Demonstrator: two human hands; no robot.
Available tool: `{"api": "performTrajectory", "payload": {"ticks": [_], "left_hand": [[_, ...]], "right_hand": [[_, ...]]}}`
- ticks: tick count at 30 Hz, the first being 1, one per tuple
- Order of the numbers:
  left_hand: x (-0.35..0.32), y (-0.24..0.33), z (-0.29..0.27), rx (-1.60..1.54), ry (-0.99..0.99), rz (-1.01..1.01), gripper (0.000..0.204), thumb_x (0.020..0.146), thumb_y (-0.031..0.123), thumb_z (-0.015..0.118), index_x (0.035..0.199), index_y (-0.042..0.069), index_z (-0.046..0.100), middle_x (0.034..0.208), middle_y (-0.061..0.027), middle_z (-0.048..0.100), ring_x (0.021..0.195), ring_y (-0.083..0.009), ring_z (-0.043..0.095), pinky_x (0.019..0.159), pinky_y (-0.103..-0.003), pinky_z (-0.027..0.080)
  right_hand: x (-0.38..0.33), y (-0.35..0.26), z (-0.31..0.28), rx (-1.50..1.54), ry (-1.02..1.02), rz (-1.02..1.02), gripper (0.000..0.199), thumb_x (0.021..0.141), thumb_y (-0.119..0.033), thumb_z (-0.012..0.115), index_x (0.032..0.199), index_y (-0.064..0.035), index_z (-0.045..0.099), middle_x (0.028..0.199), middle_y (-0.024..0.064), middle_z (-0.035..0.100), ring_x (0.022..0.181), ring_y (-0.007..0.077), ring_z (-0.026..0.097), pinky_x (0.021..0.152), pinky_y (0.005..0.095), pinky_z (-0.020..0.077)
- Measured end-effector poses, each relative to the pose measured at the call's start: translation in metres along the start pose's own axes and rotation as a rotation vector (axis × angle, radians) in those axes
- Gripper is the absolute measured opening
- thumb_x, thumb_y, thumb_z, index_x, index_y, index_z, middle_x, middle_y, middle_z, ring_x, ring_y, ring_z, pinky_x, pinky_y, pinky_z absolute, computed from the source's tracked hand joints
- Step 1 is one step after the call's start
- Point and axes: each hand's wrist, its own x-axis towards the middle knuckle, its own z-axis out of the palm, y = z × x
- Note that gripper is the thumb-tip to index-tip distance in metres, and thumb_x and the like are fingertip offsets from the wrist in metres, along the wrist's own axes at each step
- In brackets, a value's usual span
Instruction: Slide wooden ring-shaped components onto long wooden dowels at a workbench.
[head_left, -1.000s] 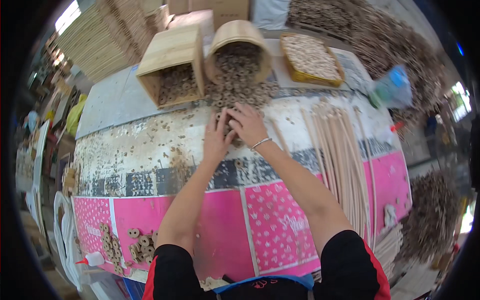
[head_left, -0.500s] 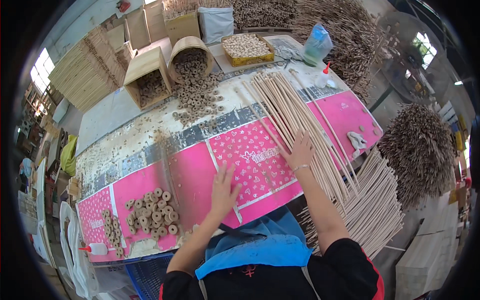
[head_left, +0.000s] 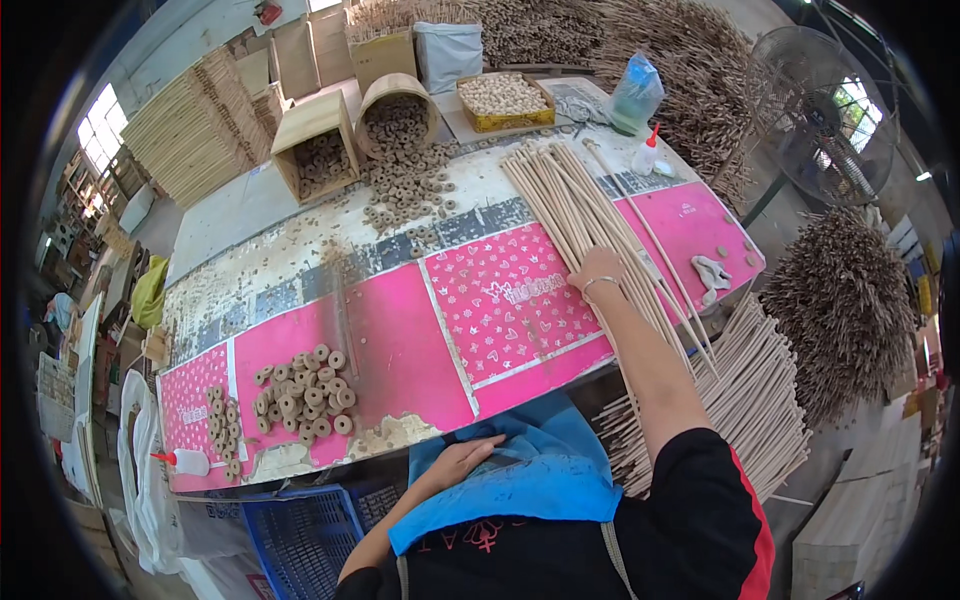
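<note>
Long thin wooden sticks point(head_left: 572, 200) lie side by side in a bundle across the right half of the table, running over its near edge. My right hand point(head_left: 600, 266) is on the bundle's left side, fingers curled round some of the sticks; the fingertips are hidden. One separate stick point(head_left: 655, 245) lies just right of the bundle. Down at my lap, my left hand point(head_left: 462, 462) rests against the blue apron point(head_left: 540, 445), fingers stretched out and holding nothing.
Ring-shaped wooden pieces point(head_left: 305, 395) are heaped at the table's left; more spill from a round tub point(head_left: 398, 88) and a wooden box point(head_left: 315, 150). A yellow tray point(head_left: 505, 120) holds small pale pieces. A red-tipped bottle point(head_left: 647, 152), a fan point(head_left: 825, 115) and stacked sticks point(head_left: 745, 400) are rightward.
My left hand has drawn back from the pink table cover to the apron. My right hand has moved slightly up, its fingers now curled. The stray stick left of the bundle has joined it.
</note>
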Motion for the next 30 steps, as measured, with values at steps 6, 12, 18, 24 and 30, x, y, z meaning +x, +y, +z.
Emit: {"api": "performTrajectory", "payload": {"ticks": [6, 12, 18, 24, 30], "left_hand": [[0.011, 0.042, -0.008, -0.294, -0.140, 0.048, 0.055, 0.106, 0.029, 0.053, 0.153, 0.005, 0.040, 0.144, -0.0153, 0.055, 0.133, -0.0238, 0.051, 0.111, -0.035, 0.039], [0.061, 0.088, -0.029, -0.438, -0.301, 0.124, 0.057, 0.106, 0.031, 0.051, 0.154, 0.003, 0.037, 0.144, -0.0161, 0.054, 0.132, -0.0252, 0.053, 0.111, -0.038, 0.041], [0.188, 0.127, -0.040, -0.685, -0.168, 0.049, 0.069, 0.104, 0.040, 0.053, 0.157, 0.005, 0.026, 0.145, -0.0168, 0.050, 0.130, -0.0297, 0.054, 0.112, -0.043, 0.042], [0.275, 0.147, -0.055, -0.780, 0.008, -0.104, 0.058, 0.105, 0.043, 0.050, 0.146, 0.004, 0.040, 0.134, -0.0194, 0.056, 0.121, -0.0298, 0.059, 0.106, -0.044, 0.049], [0.298, 0.152, -0.067, -0.735, 0.141, -0.246, 0.051, 0.106, 0.044, 0.045, 0.138, 0.003, 0.048, 0.116, -0.0154, 0.065, 0.109, -0.0280, 0.065, 0.101, -0.042, 0.051]], "right_hand": [[0.014, 0.010, -0.005, -0.001, -0.035, 0.024, 0.091, 0.062, -0.050, 0.089, 0.131, -0.0038, 0.054, 0.129, 0.0166, 0.060, 0.126, 0.0323, 0.056, 0.099, 0.0416, 0.0526], [0.015, 0.007, 0.000, 0.070, -0.045, -0.092, 0.088, 0.059, -0.048, 0.091, 0.126, -0.0031, 0.056, 0.120, 0.0163, 0.066, 0.115, 0.0290, 0.065, 0.097, 0.0384, 0.0536], [0.000, -0.002, 0.007, 0.291, -0.073, -0.233, 0.058, 0.073, -0.022, 0.082, 0.118, 0.0002, 0.052, 0.111, 0.0253, 0.068, 0.107, 0.0387, 0.067, 0.093, 0.0447, 0.0548], [0.026, 0.006, 0.011, 0.423, -0.204, -0.261, 0.057, 0.074, -0.021, 0.077, 0.116, 0.0036, 0.048, 0.106, 0.0323, 0.067, 0.104, 0.0465, 0.067, 0.090, 0.0504, 0.0535], [0.015, 0.020, 0.007, 0.531, -0.035, -0.390, 0.051, 0.075, -0.012, 0.072, 0.118, 0.0013, 0.050, 0.118, 0.0278, 0.062, 0.109, 0.0457, 0.060, 0.090, 0.0500, 0.0506]]}}
